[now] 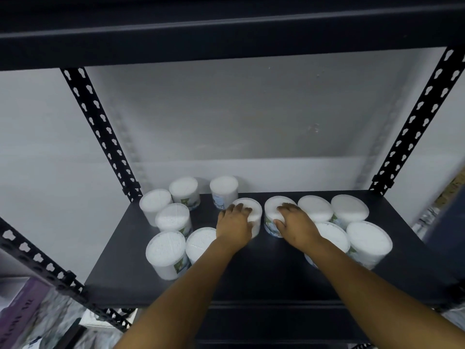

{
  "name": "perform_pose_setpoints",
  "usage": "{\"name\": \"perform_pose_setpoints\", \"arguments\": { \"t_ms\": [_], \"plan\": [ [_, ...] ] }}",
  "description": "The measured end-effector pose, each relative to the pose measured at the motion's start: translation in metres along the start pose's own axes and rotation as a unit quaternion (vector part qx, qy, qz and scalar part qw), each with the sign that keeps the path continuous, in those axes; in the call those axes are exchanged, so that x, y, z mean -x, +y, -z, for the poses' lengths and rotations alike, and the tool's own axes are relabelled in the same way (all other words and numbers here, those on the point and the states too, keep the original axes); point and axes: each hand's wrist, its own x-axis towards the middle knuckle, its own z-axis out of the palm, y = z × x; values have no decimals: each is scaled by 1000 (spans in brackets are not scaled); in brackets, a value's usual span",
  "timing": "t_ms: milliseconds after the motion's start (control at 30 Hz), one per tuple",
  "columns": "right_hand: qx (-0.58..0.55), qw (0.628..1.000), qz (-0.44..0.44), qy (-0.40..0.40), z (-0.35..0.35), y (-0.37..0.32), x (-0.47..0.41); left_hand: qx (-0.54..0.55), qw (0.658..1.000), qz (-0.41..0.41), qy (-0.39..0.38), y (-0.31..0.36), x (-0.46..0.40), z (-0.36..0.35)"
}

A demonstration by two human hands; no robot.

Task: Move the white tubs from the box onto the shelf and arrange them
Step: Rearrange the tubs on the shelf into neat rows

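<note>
Several round white tubs stand on the black shelf [251, 273]. My left hand [235, 224] grips one tub [254, 210] from above, fingers curled over its lid, near the shelf's middle. Just to the right, my right hand [294, 222] grips a second tub [273, 217] the same way, thumb down its side. A cluster of tubs sits at the left [166, 253], and another at the right [368, 241]. One tub [224, 188] stands alone at the back. The box is out of view.
Black perforated uprights rise at the back left [100, 132] and back right [417, 117]. A dark upper shelf [226, 28] spans overhead. A white wall lies behind. Packages and a purple box [20, 313] sit lower left.
</note>
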Motion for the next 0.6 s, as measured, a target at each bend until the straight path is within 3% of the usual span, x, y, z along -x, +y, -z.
{"name": "perform_pose_setpoints", "arguments": {
  "t_ms": [133,333,500,600],
  "plan": [
    [-1,1000,-1,-2,0,0,0,33,999,-18,-4,-3,-1,5],
    [16,1000,4,6,2,-1,0,-7,1000,19,-2,8,0,-4],
    [8,1000,6,-9,0,5,2,-45,997,-38,-43,1,-3,0],
    [6,1000,6,-9,-1,5,3,-18,1000,-20,-15,4,0,1]
  ]
}}
